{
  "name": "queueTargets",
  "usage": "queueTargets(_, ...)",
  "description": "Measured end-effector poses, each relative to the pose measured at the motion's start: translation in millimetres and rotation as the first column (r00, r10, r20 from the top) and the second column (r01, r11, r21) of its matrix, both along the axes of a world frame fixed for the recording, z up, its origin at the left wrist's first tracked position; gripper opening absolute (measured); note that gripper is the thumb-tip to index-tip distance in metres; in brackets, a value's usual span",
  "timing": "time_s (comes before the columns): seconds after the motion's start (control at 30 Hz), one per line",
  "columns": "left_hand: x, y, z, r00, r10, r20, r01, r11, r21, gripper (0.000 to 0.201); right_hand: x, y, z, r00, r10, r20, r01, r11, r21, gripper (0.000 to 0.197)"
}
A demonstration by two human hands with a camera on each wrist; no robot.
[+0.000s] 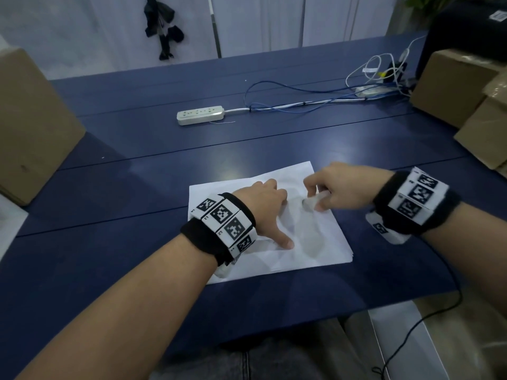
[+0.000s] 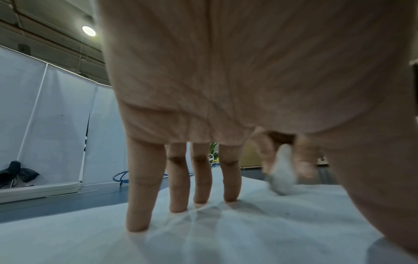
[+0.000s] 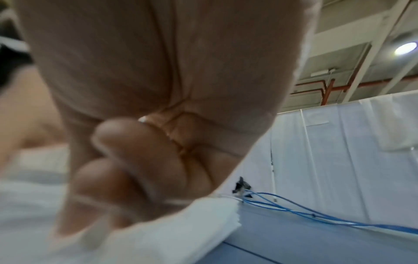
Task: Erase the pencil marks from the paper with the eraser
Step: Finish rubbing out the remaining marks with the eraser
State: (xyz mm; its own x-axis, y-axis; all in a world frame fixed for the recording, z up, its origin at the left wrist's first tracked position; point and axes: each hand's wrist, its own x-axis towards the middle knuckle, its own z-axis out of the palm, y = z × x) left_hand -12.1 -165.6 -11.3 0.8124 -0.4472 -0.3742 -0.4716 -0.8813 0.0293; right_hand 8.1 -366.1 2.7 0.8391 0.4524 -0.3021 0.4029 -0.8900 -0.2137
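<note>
A white sheet of paper (image 1: 323, 242) lies on the blue table (image 1: 137, 187), near its front edge. My left hand (image 1: 263, 209) presses flat on the paper's left half, fingers straight and spread (image 2: 178, 178). My right hand (image 1: 329, 190) pinches a white eraser (image 1: 311, 202) between thumb and fingers, its tip down on the paper's upper right part. The left wrist view shows the eraser (image 2: 282, 175) blurred, touching the sheet. In the right wrist view my curled fingers (image 3: 126, 160) hide the eraser. Faint grey smudges show on the paper; no sharp pencil marks are legible.
A white power strip (image 1: 200, 114) lies mid-table, with blue and white cables (image 1: 315, 101) running right. Cardboard boxes stand at the left (image 1: 33, 127) and at the right (image 1: 461, 86). A black cord (image 1: 428, 316) hangs off the table's front right.
</note>
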Motion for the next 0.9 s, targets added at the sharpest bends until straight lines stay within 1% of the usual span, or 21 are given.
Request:
queueTargets(0.03,0,0,-1,1.000,0.001,0.001,-0.001,1.000,-0.002,0.091,-9,-1,1,0.996,0.044,-0.076,-0.044,0.999,0.003,0.020)
queueTargets(0.1,0,0,-1,1.000,0.003,0.007,-0.003,1.000,-0.001,0.093,-27,-1,4,0.953,0.112,-0.280,-0.108,0.994,0.026,0.023)
queueTargets(0.13,0,0,-1,1.000,0.002,0.008,-0.002,1.000,0.002,0.093,-31,-2,5,0.933,0.125,-0.337,-0.124,0.992,0.024,0.022)
queueTargets(0.17,0,-1,-1,1.000,0.001,0.008,-0.001,1.000,0.004,0.093,-30,-2,6,0.934,0.127,-0.333,-0.131,0.991,0.011,0.021)
queueTargets(0.2,0,-1,-1,1.000,0.000,0.006,0.000,1.000,0.007,0.092,-24,-1,5,0.954,0.114,-0.278,-0.122,0.992,-0.013,0.019)
queueTargets(0.27,0,-3,0,1.000,-0.001,-0.003,0.001,1.000,0.011,0.089,-7,0,4,0.995,0.042,-0.096,-0.046,0.998,-0.042,0.014)
queueTargets(0.3,0,-3,1,1.000,0.001,-0.006,-0.001,1.000,0.009,0.088,0,0,4,1.000,-0.004,-0.015,0.004,0.999,-0.035,0.012)
queueTargets(0.33,0,-3,1,1.000,0.004,-0.006,-0.004,1.000,0.007,0.088,4,0,3,0.998,-0.040,0.039,0.040,0.999,-0.018,0.013)
queueTargets(0.37,0,-2,1,1.000,0.004,-0.005,-0.003,1.000,0.005,0.087,4,-1,3,0.997,-0.054,0.054,0.054,0.999,-0.007,0.013)
queueTargets(0.4,0,-2,1,1.000,0.003,-0.003,-0.003,1.000,0.004,0.088,0,-3,2,0.999,-0.034,0.037,0.034,0.999,-0.006,0.013)
queueTargets(0.43,0,-1,0,1.000,0.005,-0.002,-0.005,1.000,0.002,0.089,-7,-3,3,1.000,0.013,-0.012,-0.014,1.000,-0.015,0.014)
queueTargets(0.47,0,-1,0,1.000,0.007,-0.002,-0.007,1.000,0.000,0.090,-15,-5,4,0.993,0.053,-0.102,-0.055,0.998,-0.020,0.016)
queueTargets(0.53,1,-1,0,1.000,0.008,0.002,-0.008,1.000,0.002,0.092,-28,-6,6,0.949,0.104,-0.298,-0.115,0.993,-0.021,0.018)
queueTargets(0.57,1,-1,-1,1.000,0.007,0.003,-0.007,1.000,0.005,0.092,-29,-6,6,0.937,0.109,-0.333,-0.128,0.991,-0.034,0.018)
queueTargets(0.6,1,-2,-1,1.000,0.004,0.003,-0.004,1.000,0.007,0.092,-27,-6,6,0.944,0.101,-0.313,-0.123,0.991,-0.052,0.017)
queueTargets(0.67,0,-2,-1,1.000,0.002,0.005,-0.002,1.000,0.011,0.090,-12,-4,5,0.984,0.047,-0.172,-0.058,0.996,-0.061,0.013)
queueTargets(0.73,1,-2,-1,1.000,0.005,0.001,-0.006,1.000,0.010,0.089,-2,-3,5,0.999,-0.016,-0.047,0.015,1.000,-0.022,0.016)
queueTargets(0.77,1,-2,0,1.000,0.005,0.001,-0.005,1.000,0.010,0.090,-3,-4,4,0.999,-0.028,-0.022,0.028,1.000,-0.010,0.017)
queueTargets(0.83,1,-2,-1,1.000,0.000,0.001,0.000,1.000,0.014,0.092,-13,-6,3,0.998,0.009,-0.061,-0.010,1.000,-0.012,0.013)
queueTargets(0.9,2,-2,-1,1.000,0.001,0.002,-0.001,1.000,0.018,0.094,-25,-8,3,0.977,0.092,-0.194,-0.099,0.995,-0.028,0.015)
